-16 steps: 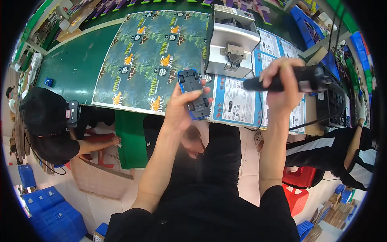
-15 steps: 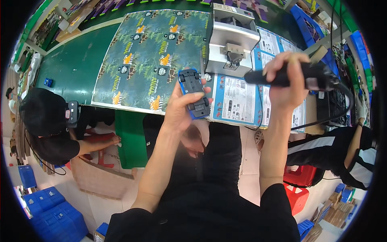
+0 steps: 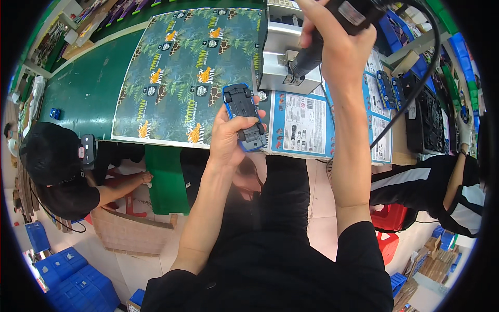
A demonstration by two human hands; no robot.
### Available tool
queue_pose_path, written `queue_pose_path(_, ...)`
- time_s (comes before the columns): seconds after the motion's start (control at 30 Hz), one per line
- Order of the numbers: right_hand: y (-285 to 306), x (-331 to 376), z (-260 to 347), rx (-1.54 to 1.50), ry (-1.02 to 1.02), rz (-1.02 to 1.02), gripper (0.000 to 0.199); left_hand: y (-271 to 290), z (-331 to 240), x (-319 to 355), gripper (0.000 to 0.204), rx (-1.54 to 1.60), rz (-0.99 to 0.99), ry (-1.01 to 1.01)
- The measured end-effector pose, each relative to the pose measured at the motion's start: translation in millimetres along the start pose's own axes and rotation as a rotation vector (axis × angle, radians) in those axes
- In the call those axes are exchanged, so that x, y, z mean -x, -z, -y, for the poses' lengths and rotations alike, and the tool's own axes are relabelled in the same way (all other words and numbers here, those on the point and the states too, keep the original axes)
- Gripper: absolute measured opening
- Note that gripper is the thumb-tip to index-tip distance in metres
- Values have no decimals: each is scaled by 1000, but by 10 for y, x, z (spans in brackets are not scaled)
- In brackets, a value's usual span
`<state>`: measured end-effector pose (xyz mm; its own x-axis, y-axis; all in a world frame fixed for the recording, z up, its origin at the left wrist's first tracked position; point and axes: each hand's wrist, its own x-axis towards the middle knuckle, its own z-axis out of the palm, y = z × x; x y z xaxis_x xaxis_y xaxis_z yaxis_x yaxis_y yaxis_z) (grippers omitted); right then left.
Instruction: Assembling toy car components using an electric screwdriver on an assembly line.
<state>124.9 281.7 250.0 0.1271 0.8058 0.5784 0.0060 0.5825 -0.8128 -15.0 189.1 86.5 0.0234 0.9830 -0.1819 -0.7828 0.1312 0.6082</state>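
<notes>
My left hand (image 3: pixel 228 136) grips a blue toy car (image 3: pixel 244 116), held upside down so its black underside faces up, just over the near edge of the green table (image 3: pixel 88 88). My right hand (image 3: pixel 340 39) is raised above and to the right, closed round a black powered screwdriver (image 3: pixel 317 49) whose tip points down toward a grey metal fixture (image 3: pixel 283 52). A black cable (image 3: pixel 416 88) runs from the tool to the right.
A large jungle-print sheet (image 3: pixel 192 67) and blue printed cards (image 3: pixel 306 125) lie on the table. More blue toy cars (image 3: pixel 389 88) sit at the right. A person in a black cap (image 3: pixel 49 156) sits at the left, another person (image 3: pixel 457 192) at the right. Blue crates (image 3: pixel 78 273) stand on the floor.
My right hand has lifted the screwdriver up and swung it from lying level to pointing down at the fixture. The left hand still holds the car in about the same spot.
</notes>
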Motion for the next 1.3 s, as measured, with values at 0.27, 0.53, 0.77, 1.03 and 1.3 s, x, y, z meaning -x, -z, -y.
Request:
queue_pose_path(0.27,472,339,154,-441,-124,293,22,-76,20,-13,43,-1,-63,-20)
queue_pose_path(0.53,446,872,279,-664,-78,405,20,-45,2,9,43,-28,-31,-21)
queue_pose_path(0.77,389,976,218,-605,-152,334,15,-105,2,25,46,-48,-49,-19)
queue_pose_path(1.03,245,985,269,-591,-301,321,20,-96,14,14,47,-22,-47,-34)
queue_pose_path(1.3,175,992,168,-741,-335,485,22,-52,-21,12,42,17,-38,97)
